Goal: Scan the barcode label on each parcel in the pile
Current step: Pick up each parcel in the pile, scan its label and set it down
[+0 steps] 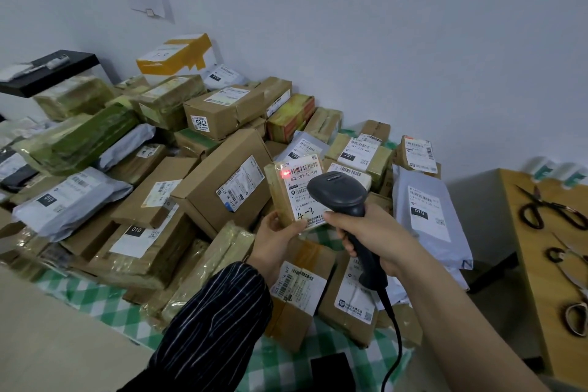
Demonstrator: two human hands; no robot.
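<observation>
Scanning in hand: small parcel (294,191) is held upright above the pile (178,175) by left hand (280,234); scanner (342,197) is gripped by right hand (370,240), red spot beside barcode (304,168). Next, beam likely needs shifting across bars

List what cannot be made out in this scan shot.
Head view:
- Label on the held parcel: right part hidden behind the scanner.
- Scanner trigger: covered by the right hand.
- Fine print on pile labels: too small.
- Black object at the bottom edge: cut off.
</observation>
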